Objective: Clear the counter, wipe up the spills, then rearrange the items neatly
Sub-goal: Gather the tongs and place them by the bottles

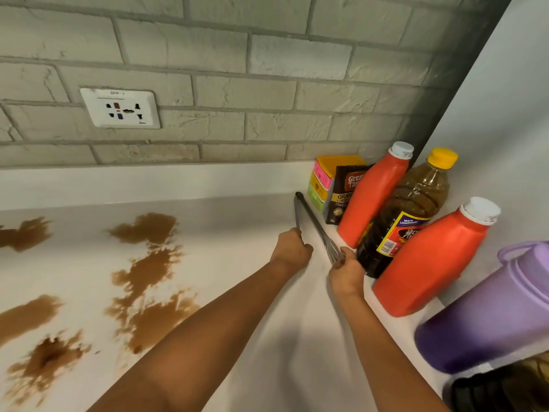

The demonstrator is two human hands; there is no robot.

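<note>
Bottles (368, 200) stand cleared aside; both hands, left (292, 249) and right (346, 270), apparently grasp the tongs (312, 221); brown spills (148, 263) remain unwiped on the tabletop (252, 292).

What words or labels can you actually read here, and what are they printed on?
"Grea... Ta...", cut off, then "GRAN... STRO...": brown coffee pouch.
"More Linamnam": label of the dark sauce bottle; its other print and barcode are too blurred.
A faint code above the wall socket: too small to read surely.
Two orange bottles, purple jug and yellow box: no readable text.
</note>
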